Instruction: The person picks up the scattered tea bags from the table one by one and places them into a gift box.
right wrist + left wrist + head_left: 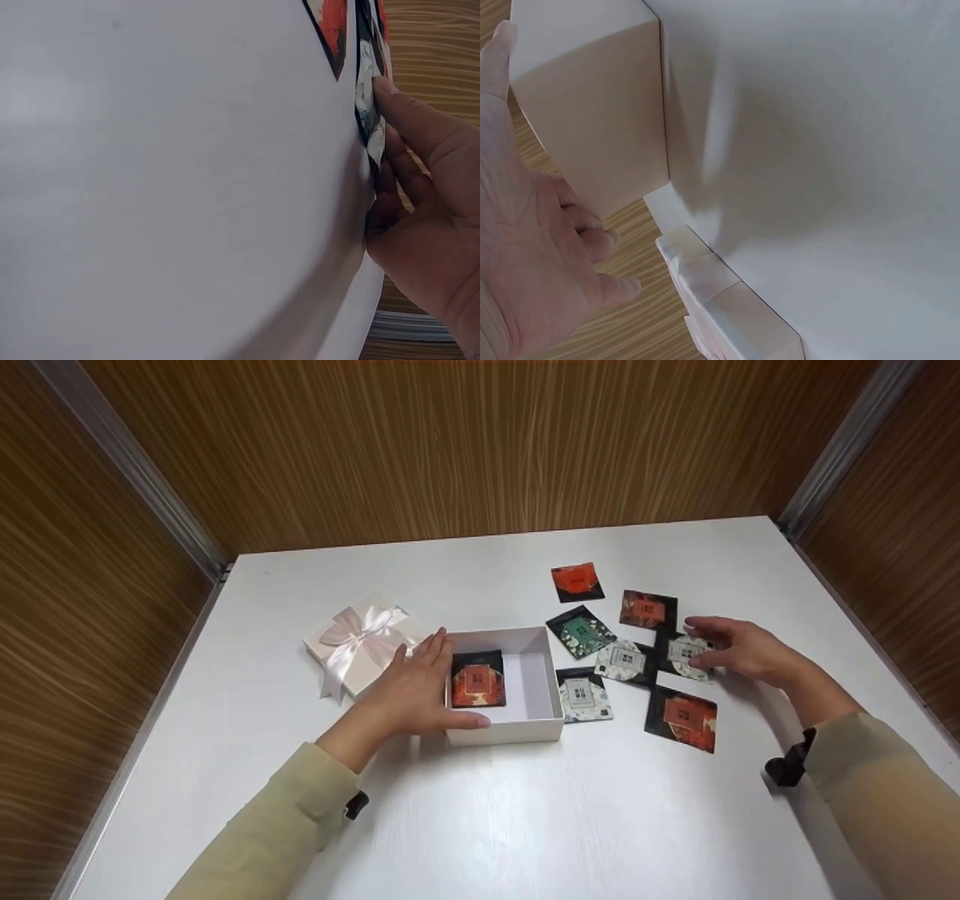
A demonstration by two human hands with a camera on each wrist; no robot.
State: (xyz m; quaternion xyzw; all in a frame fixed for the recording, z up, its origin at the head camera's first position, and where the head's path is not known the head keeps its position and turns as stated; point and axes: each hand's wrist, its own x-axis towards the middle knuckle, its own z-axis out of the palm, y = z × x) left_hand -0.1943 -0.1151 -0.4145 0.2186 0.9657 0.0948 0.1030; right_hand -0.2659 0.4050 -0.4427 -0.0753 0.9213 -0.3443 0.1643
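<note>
Along the left wall of a lidless white box [506, 733] lie the extended fingers of my left hand [409, 690], its thumb across the front rim. In the left wrist view, that thumb touches the box [600, 120] near a corner. Inside the box, at its left, lies a red and black sachet [478, 679]. On the right, my right hand [746, 651] pinches a black and white sachet [681, 649] near its right edge. The right wrist view has the thumb on the printed face, with the other fingers curled beside the edge.
Left of the box sits its pale lid [405, 630] with a ribbon bow [356, 639]. Between box and right hand are several sachets, including a green one [581, 631], white ones [585, 697] and red ones [681, 718]. Wood-grain panels [487, 450] enclose the white table [510, 817].
</note>
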